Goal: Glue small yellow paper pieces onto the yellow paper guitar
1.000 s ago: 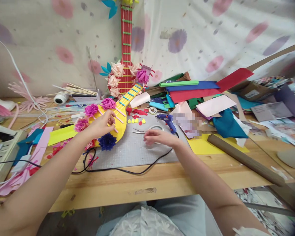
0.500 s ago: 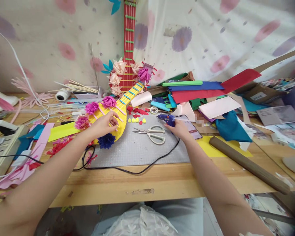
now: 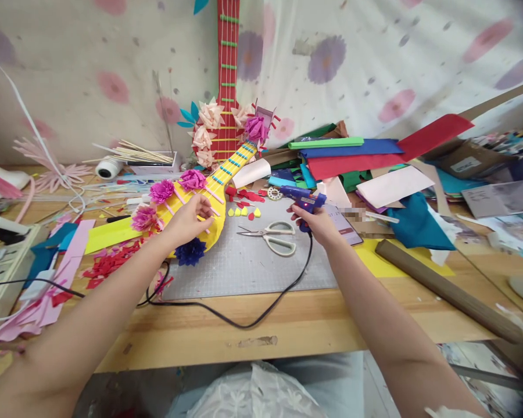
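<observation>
Blue glue gun (image 3: 304, 201): gripped in right hand (image 3: 317, 223), raised just above grey cutting mat (image 3: 253, 264), nozzle pointing left; black cord (image 3: 261, 302) trails over wooden table (image 3: 296, 322). No writing legible. Scissors (image 3: 272, 237) lie on the mat just left of that hand. Coloured paper sheets (image 3: 357, 159) heaped behind. Left hand (image 3: 187, 220) rests, fingers curled, on yellow paper guitar (image 3: 204, 203) decorated with pink flowers (image 3: 162, 190).

Home craft corner, wooden table (image 3: 287, 325) with grey cutting mat (image 3: 248, 267), heaps of coloured paper sheets (image 3: 353, 157), scissors (image 3: 272, 237), blue glue gun (image 3: 303, 200), paper flowers (image 3: 192, 180), flower-printed cloth (image 3: 375, 58) hung behind
</observation>
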`<state>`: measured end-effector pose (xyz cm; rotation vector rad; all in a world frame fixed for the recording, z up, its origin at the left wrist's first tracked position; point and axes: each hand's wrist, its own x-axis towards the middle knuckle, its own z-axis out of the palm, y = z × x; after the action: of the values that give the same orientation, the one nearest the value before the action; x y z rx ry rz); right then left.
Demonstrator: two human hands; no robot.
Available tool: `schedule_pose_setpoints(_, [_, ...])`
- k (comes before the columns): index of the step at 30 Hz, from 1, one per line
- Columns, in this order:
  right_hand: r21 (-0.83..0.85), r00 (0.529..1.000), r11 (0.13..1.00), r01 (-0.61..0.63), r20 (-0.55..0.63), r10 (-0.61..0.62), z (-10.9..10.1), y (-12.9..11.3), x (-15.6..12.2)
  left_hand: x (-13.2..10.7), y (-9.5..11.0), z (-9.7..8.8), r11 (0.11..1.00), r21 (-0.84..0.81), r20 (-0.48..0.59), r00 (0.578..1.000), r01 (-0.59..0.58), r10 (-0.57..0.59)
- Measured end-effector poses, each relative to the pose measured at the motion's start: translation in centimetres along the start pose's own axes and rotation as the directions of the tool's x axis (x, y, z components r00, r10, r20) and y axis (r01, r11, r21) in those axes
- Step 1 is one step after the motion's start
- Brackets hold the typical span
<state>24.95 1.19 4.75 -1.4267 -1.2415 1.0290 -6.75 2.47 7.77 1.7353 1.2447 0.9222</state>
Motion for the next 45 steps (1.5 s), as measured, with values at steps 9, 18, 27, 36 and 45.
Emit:
schedule_pose_setpoints(9, [0.173, 0.889, 0.985, -0.018, 0.453, -0.063, 6.0, -2.7, -1.9, -0.3, 2.1, 0.5, 0.673, -0.639, 0.055, 0.895, 0.373, -0.443])
schedule_pose_setpoints(18, [0.07, 0.877, 0.997, 0.014, 0.478, -0.045, 7.2, -3.5, -1.7, -0.4, 1.9, 0.1, 0.608, -0.687, 0.093, 0.878, 0.398, -0.47])
schedule_pose_setpoints(27, [0.033, 0.867, 0.999, 0.013, 0.498, -0.027, 7.2, -3.6, -1.4, -0.4, 2.0, 0.0, 0.627, -0.669, 0.108, 0.887, 0.4, -0.45])
schedule_pose_setpoints(36, [0.054, 0.857, 0.998, 0.03, 0.513, -0.053, 7.3, -3.7, -1.3, -0.2, 1.8, -0.3, 0.634, -0.657, 0.126, 0.889, 0.408, -0.441])
schedule_pose_setpoints(45, [0.051, 0.851, 0.998, 0.045, 0.522, -0.065, 7.5, -3.8, -1.2, -0.1, 1.9, -0.5, 0.621, -0.672, 0.112, 0.884, 0.404, -0.454])
